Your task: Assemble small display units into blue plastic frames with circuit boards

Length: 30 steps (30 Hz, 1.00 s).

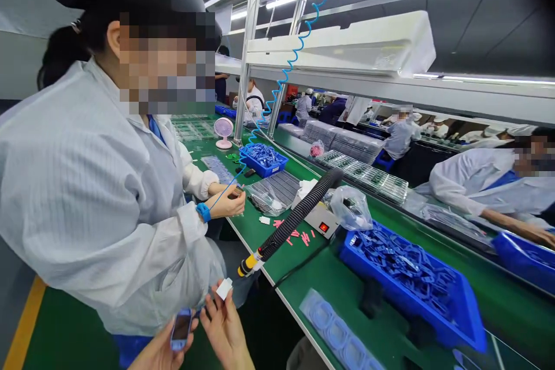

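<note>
At the bottom of the head view, my left hand (pixel 161 351) is closed around a small blue handheld device (pixel 181 328) with a dark screen facing up. Just to its right, my right hand (pixel 226 328) pinches a small white flat piece (pixel 224 289) between thumb and fingers. Both hands are in the air in front of the bench edge, close together. Above the right hand hangs the yellow-and-black tip of a flexible black hose (pixel 281 228). What the white piece is I cannot make out.
A co-worker in a white coat (pixel 108 185) sits at the left, close to my hands. On the green bench (pixel 323 277) stand a long blue bin (pixel 474 315) of blue plastic parts, a smaller blue bin (pixel 275 170), a strip of blue rings (pixel 336 332), pink pieces (pixel 306 238) and a switch box (pixel 321 221).
</note>
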Tool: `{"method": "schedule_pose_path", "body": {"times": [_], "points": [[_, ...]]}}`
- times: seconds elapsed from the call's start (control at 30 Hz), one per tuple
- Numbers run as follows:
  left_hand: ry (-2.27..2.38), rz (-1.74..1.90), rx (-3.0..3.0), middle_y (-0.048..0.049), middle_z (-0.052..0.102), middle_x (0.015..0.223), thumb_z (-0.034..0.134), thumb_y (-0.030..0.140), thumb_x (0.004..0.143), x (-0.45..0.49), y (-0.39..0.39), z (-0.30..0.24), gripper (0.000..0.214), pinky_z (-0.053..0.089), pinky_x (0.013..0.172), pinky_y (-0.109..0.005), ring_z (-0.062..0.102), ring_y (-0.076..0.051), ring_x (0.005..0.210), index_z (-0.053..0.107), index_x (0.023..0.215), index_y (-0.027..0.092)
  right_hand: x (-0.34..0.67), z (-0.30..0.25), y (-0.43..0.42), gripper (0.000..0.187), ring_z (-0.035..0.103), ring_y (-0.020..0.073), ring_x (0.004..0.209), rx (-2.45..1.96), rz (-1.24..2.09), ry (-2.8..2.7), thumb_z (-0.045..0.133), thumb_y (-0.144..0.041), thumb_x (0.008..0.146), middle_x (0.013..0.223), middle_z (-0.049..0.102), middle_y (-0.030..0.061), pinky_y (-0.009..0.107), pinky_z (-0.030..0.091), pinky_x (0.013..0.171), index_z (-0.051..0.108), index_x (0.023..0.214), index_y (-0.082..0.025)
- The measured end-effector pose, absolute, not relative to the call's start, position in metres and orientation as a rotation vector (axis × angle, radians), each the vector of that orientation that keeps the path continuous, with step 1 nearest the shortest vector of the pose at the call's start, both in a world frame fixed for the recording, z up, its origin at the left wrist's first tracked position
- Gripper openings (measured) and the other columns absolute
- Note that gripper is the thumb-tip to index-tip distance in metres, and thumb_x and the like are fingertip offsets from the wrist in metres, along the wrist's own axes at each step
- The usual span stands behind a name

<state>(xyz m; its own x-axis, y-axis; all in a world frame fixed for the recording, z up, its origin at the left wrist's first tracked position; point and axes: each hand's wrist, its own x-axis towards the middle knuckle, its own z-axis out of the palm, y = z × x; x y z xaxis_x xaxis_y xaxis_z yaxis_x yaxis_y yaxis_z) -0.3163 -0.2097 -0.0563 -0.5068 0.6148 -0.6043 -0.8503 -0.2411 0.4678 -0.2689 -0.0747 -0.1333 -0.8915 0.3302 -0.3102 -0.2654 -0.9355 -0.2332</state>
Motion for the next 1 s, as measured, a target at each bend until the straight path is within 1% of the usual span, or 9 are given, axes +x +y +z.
{"method": "schedule_pose_path", "body": {"times": [0.13, 0.3, 0.43, 0.53, 0.6, 0.67, 0.73, 0.9, 1.0], "points": [[0.997, 1.837, -0.337, -0.0115, 0.077, 0.079, 0.056, 0.004, 0.086, -0.334, -0.167, -0.07, 0.026, 0.061, 0.057, -0.022, 0.074, -0.019, 0.067, 0.055, 0.112, 0.002, -0.256, -0.147, -0.068, 0.049, 0.067, 0.0175, 0.093, -0.534, 2.714, -0.297, 0.086, -0.044, 0.055, 0.103, 0.072, 0.0024, 0.031, 0.05, 0.081, 0.069, 0.095, -0.022], [0.967, 1.741, -0.277, -0.0129, 0.075, 0.076, 0.06, 0.012, 0.086, -0.33, -0.13, -0.086, 0.017, 0.059, 0.053, -0.02, 0.072, -0.017, 0.06, 0.063, 0.1, 0.003, -0.25, -0.154, -0.054, 0.043, 0.067, 0.0134, 0.086, -0.552, 2.637, -0.334, 0.087, -0.038, 0.056, 0.099, 0.072, 0.0, 0.026, 0.049, 0.078, 0.068, 0.093, -0.024], [1.006, 1.697, -0.288, -0.0167, 0.075, 0.079, 0.065, 0.013, 0.082, -0.322, -0.156, -0.09, 0.016, 0.058, 0.05, -0.021, 0.072, -0.019, 0.06, 0.065, 0.094, 0.002, -0.258, -0.142, -0.053, 0.048, 0.065, 0.0164, 0.094, -0.508, 2.66, -0.359, 0.085, -0.042, 0.058, 0.104, 0.071, 0.0021, 0.028, 0.049, 0.079, 0.067, 0.098, -0.023], [1.068, 1.723, -0.338, -0.0151, 0.076, 0.077, 0.067, 0.009, 0.079, -0.325, -0.193, -0.089, 0.016, 0.058, 0.047, -0.02, 0.072, -0.019, 0.058, 0.064, 0.094, 0.003, -0.265, -0.13, -0.061, 0.049, 0.066, 0.018, 0.091, -0.467, 2.726, -0.379, 0.084, -0.044, 0.06, 0.102, 0.071, 0.0046, 0.03, 0.05, 0.079, 0.067, 0.1, -0.021], [1.1, 1.752, -0.369, -0.014, 0.076, 0.077, 0.065, 0.004, 0.079, -0.333, -0.209, -0.088, 0.028, 0.058, 0.048, -0.02, 0.072, -0.02, 0.058, 0.06, 0.107, 0.002, -0.265, -0.126, -0.068, 0.05, 0.067, 0.0178, 0.087, -0.453, 2.764, -0.391, 0.084, -0.044, 0.06, 0.1, 0.071, 0.0057, 0.031, 0.05, 0.078, 0.067, 0.099, -0.019], [1.109, 1.789, -0.4, -0.0142, 0.076, 0.076, 0.058, 0.0, 0.081, -0.342, -0.213, -0.086, 0.048, 0.06, 0.048, -0.022, 0.073, -0.022, 0.06, 0.046, 0.128, 0.001, -0.261, -0.127, -0.072, 0.051, 0.068, 0.017, 0.085, -0.463, 2.78, -0.401, 0.084, -0.044, 0.059, 0.098, 0.072, 0.0063, 0.03, 0.05, 0.076, 0.067, 0.099, -0.018], [1.107, 1.801, -0.413, -0.0125, 0.076, 0.074, 0.051, -0.001, 0.085, -0.35, -0.202, -0.086, 0.058, 0.061, 0.049, -0.024, 0.073, -0.022, 0.06, 0.031, 0.139, 0.002, -0.25, -0.132, -0.073, 0.051, 0.068, 0.0154, 0.083, -0.494, 2.764, -0.407, 0.084, -0.044, 0.058, 0.097, 0.072, 0.0067, 0.026, 0.049, 0.074, 0.067, 0.098, -0.016], [1.087, 1.714, -0.335, -0.0085, 0.077, 0.081, 0.051, -0.002, 0.084, -0.348, -0.15, -0.088, 0.057, 0.062, 0.054, -0.025, 0.074, -0.022, 0.064, 0.039, 0.138, 0.009, -0.2, -0.133, -0.067, 0.044, 0.066, 0.0114, 0.083, -0.575, 2.66, -0.418, 0.082, -0.041, 0.064, 0.094, 0.071, 0.0051, 0.022, 0.047, 0.072, 0.068, 0.098, -0.016], [1.097, 1.638, -0.299, -0.0049, 0.077, 0.081, 0.048, -0.004, 0.084, -0.335, -0.132, -0.09, 0.062, 0.061, 0.054, -0.022, 0.073, -0.019, 0.062, 0.034, 0.141, 0.015, -0.16, -0.12, -0.062, 0.04, 0.065, 0.01, 0.078, -0.595, 2.603, -0.456, 0.083, -0.036, 0.065, 0.088, 0.071, 0.004, 0.021, 0.048, 0.069, 0.069, 0.096, -0.014]]}}
